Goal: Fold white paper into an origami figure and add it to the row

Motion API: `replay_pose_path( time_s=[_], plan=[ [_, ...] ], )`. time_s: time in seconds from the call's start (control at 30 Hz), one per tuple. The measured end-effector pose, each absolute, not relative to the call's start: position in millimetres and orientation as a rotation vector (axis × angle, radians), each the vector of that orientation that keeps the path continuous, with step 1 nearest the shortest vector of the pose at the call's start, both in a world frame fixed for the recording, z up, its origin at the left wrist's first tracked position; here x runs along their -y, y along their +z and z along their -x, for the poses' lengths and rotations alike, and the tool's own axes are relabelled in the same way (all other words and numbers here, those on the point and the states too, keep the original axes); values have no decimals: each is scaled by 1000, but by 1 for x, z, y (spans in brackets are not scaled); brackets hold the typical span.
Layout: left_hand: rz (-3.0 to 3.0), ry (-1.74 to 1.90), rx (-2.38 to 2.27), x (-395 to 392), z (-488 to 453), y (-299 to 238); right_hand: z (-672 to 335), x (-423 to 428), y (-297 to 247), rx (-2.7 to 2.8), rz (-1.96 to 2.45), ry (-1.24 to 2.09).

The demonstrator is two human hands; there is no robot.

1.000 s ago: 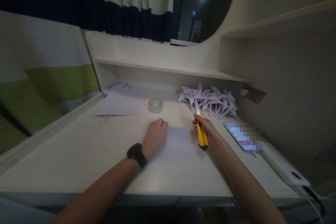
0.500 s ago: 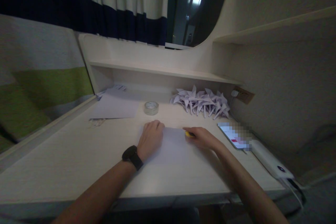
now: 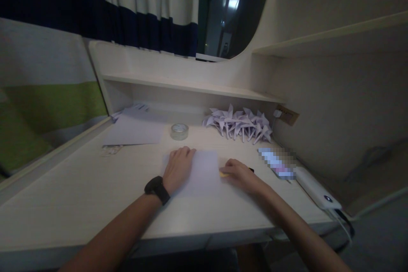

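Observation:
A white sheet of paper (image 3: pixel 204 174) lies flat on the desk in front of me. My left hand (image 3: pixel 179 168), with a black watch on its wrist, presses down on the left part of this sheet, palm down and fingers stretched out. At the sheet's right edge, my right hand (image 3: pixel 237 174) is closed around what looks like a yellow and black utility knife (image 3: pixel 224 174). Its yellow part shows at the fingertips, and a dark end sticks out behind the hand. Most of the tool is hidden by my fingers.
A roll of clear tape (image 3: pixel 179 131) stands beyond my left hand. Larger paper sheets (image 3: pixel 134 127) lie at the back left. Several folded paper pinwheels (image 3: pixel 239 123) are heaped at the back right. A phone (image 3: pixel 276 163) and a white power bank (image 3: pixel 315 189) with cables lie rightward.
My right hand has moved down along the sheet's right edge, toward me, with the tool in it. My left hand stays on the paper. The whole view has shifted slightly.

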State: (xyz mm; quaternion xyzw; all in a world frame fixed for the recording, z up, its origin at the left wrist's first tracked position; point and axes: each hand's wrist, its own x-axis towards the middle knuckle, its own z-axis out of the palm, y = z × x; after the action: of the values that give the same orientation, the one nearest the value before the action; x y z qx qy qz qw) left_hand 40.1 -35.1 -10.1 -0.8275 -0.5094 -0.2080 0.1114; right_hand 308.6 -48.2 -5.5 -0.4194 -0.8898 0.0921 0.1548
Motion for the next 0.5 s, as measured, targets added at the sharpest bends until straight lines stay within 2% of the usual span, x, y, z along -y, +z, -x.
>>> replay_pose_path(
  time_s=[0.5],
  plan=[
    [2489,-474,1552,28,-36,-21,-317,68,-18,2436,1141,315]
  ],
)
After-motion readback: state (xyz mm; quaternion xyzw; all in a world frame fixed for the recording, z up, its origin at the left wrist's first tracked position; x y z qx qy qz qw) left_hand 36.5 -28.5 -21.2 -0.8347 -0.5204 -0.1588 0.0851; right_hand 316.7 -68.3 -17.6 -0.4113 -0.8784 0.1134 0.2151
